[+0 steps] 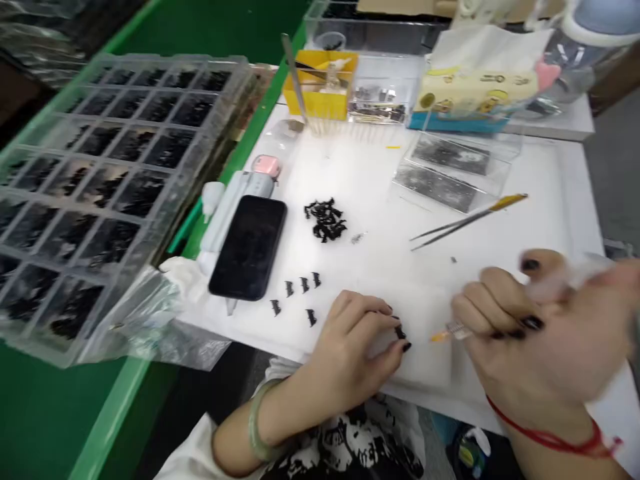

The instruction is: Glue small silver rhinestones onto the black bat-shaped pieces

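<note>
My left hand (357, 347) rests on the white work surface (370, 267), thumb and fingers closed around a small black piece (400, 331). Its exact shape is partly covered by the fingertips. To the right, my right hand (540, 333) is wrapped around a translucent syringe (457, 329) whose orange tip points left toward the piece, a short gap away. The upper part of the syringe is blurred. Left of my left hand lie several separate small black bat-shaped pieces (305, 285). Farther back is a loose pile of black pieces (326, 220).
A phone (249, 247) lies at left, beside a compartment box (165, 120) of black parts. Tweezers (470, 220) and clear cases (450, 170) lie behind my right hand. At the back stand a yellow container (317, 103) and a tissue pack (475, 87).
</note>
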The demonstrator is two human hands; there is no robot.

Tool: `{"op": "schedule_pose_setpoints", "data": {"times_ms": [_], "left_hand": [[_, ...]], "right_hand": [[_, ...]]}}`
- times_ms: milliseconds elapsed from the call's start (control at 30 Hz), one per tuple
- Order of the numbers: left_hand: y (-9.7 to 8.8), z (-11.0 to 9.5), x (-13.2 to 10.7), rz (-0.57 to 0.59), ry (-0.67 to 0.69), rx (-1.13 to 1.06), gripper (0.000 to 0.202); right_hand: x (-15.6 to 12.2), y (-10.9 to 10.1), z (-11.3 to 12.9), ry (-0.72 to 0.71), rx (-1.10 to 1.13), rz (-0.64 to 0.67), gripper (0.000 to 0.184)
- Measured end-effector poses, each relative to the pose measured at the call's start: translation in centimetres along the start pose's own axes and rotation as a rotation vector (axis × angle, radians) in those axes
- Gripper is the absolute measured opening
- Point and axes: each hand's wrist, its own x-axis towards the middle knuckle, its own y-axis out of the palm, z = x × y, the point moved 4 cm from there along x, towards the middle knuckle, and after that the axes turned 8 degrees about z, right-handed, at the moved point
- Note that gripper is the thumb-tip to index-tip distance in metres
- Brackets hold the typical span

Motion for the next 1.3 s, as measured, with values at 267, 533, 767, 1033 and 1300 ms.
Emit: {"op": "schedule_pose_setpoints", "data": {"times_ms": [267, 533, 767, 1033, 1300], "left_hand": [[0.0, -0.2, 0.0, 0.019, -0.024, 0.049, 0.016], [-0.1, -0.3, 0.0, 0.053, -0.029, 0.043, 0.022], [-0.2, -0.4, 0.1, 0.070, -0.029, 0.053, 0.020], [-0.2, -0.5, 0.2, 0.075, -0.030, 0.054, 0.016], [-0.2, -0.5, 0.2, 0.071, -0.028, 0.067, 0.015]], "right_hand": [[1.2, 1.6, -1.2, -0.146, -0.032, -0.161, 0.058], [1.2, 1.6, -1.6, -0.103, 0.006, -0.174, 0.059], [1.1, 1.9, -1.3, -0.066, 0.056, -0.134, 0.055], [0.9, 2.0, -1.3, 0.006, 0.078, -0.060, 0.053], [1.0, 2.1, -1.4, -0.018, 0.021, -0.011, 0.050]]}}
